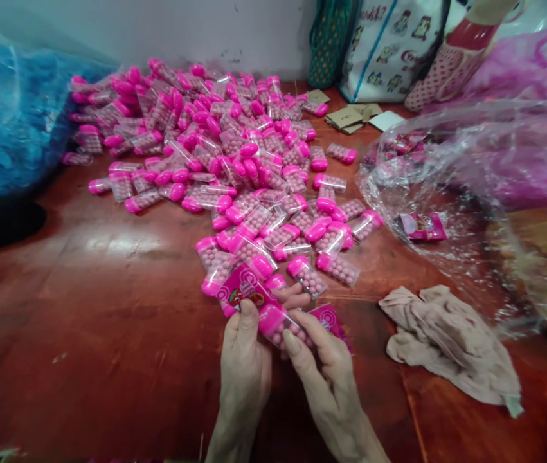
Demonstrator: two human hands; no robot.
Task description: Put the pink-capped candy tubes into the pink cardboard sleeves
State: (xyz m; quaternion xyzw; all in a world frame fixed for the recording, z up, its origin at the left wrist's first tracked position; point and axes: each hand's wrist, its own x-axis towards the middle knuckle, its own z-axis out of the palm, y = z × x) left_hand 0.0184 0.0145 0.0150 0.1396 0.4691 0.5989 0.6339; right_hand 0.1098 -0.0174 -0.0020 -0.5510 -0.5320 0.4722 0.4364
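My left hand [244, 360] and my right hand [324, 379] meet low in the middle of the view, both gripping one clear candy box with a pink cap [277, 325], full of small pink balls. My left thumb presses a pink printed sticker [244, 286] against it. A second pink sticker [333, 321] shows behind my right fingers. Right beyond my hands begins a big pile of the same pink-capped boxes [215, 141], spread over the red-brown table [109, 308].
A crumpled beige cloth [451, 344] lies right of my hands. A large clear plastic bag [475, 193] with a pink packet [422, 226] inside fills the right side. A blue plastic bag [8, 122] sits at the left. Printed tote bags [389, 45] stand against the back wall.
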